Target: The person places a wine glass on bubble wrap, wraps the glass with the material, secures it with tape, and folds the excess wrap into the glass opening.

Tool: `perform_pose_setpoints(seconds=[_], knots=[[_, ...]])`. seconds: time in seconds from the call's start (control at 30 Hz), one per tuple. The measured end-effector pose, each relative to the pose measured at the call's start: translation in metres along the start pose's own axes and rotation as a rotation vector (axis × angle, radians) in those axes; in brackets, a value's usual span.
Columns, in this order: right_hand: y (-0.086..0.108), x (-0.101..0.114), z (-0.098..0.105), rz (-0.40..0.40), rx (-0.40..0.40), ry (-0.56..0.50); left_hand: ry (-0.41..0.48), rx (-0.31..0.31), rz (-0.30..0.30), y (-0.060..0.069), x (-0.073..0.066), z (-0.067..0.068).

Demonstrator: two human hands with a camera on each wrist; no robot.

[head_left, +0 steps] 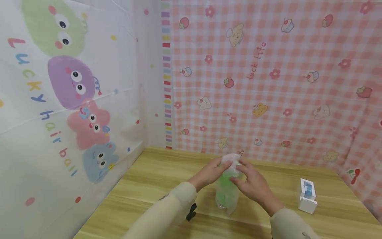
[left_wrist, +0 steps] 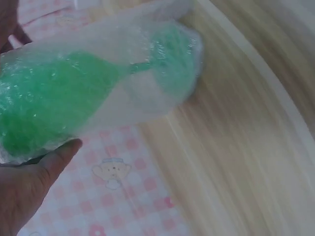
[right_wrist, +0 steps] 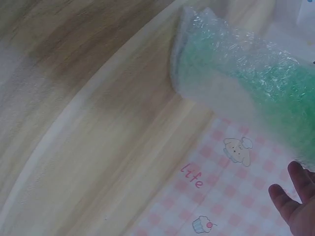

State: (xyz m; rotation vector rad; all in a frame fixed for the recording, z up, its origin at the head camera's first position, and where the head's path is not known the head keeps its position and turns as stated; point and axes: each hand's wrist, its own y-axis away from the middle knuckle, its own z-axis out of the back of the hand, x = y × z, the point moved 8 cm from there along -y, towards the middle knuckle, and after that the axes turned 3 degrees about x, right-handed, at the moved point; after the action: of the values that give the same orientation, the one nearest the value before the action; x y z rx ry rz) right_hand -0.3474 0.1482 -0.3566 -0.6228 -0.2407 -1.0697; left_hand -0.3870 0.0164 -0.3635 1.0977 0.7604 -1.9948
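A green stemmed goblet (left_wrist: 64,93), its bowl, thin stem and round foot showing through, is wrapped in clear bubble wrap (head_left: 231,160). In the head view it stands upright on the wooden table, with loose wrap around its top. My left hand (head_left: 212,172) holds the wrap near the top, thumb in front and fingers largely hidden behind. On the other side, my right hand (head_left: 253,182) touches the upper wrap with spread, fairly straight fingers (right_wrist: 298,177). Bunched plastic partly hides the upper rim.
To the right on the table (head_left: 167,166) stands a small white holder (head_left: 307,204) with a blue piece (head_left: 308,188) in it. A black object (head_left: 191,212) shows beside the left sleeve. A pink checked cloth (head_left: 268,93) hangs behind, and a white cartoon-printed sheet (head_left: 119,109) on the left.
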Motion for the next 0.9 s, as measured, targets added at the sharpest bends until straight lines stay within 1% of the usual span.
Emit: perform_pose_setpoints(seconds=[0.07,0.13,0.23,0.33,0.37,0.43,0.5,0.57,0.63,0.73,0.83,0.9], knots=[[0.001,-0.001,-0.001,0.004,0.007,-0.002,0.018,-0.037,0.057,0.001,0.001,0.002],[0.003,-0.002,-0.002,0.018,0.009,-0.010,0.032,-0.068,0.099,0.002,0.003,0.004],[0.005,-0.002,-0.001,0.049,-0.004,-0.040,0.049,-0.106,0.124,0.001,0.005,0.005],[0.005,0.002,0.001,0.111,-0.020,-0.001,0.051,-0.152,0.094,-0.001,0.002,0.009],[0.004,0.004,0.001,0.133,-0.019,0.022,0.041,-0.165,0.073,-0.002,0.000,0.010],[0.002,0.009,0.001,0.172,-0.013,0.075,0.010,-0.185,0.042,-0.003,-0.004,0.012],[0.001,0.012,0.001,0.176,0.004,0.099,-0.032,-0.193,0.022,-0.005,-0.007,0.013],[0.000,0.012,0.000,0.159,0.022,0.095,-0.092,-0.188,0.024,-0.005,-0.007,0.013],[-0.001,0.010,-0.001,0.129,0.039,0.077,-0.134,-0.169,0.040,-0.005,-0.004,0.013],[-0.001,0.008,-0.004,0.088,0.061,0.056,-0.158,-0.119,0.076,-0.002,0.005,0.014],[0.000,0.002,-0.006,0.056,0.063,0.050,-0.211,-0.038,0.062,0.001,0.008,0.012],[0.000,0.000,-0.005,0.048,0.049,0.056,-0.263,0.010,0.033,0.002,0.005,0.009]])
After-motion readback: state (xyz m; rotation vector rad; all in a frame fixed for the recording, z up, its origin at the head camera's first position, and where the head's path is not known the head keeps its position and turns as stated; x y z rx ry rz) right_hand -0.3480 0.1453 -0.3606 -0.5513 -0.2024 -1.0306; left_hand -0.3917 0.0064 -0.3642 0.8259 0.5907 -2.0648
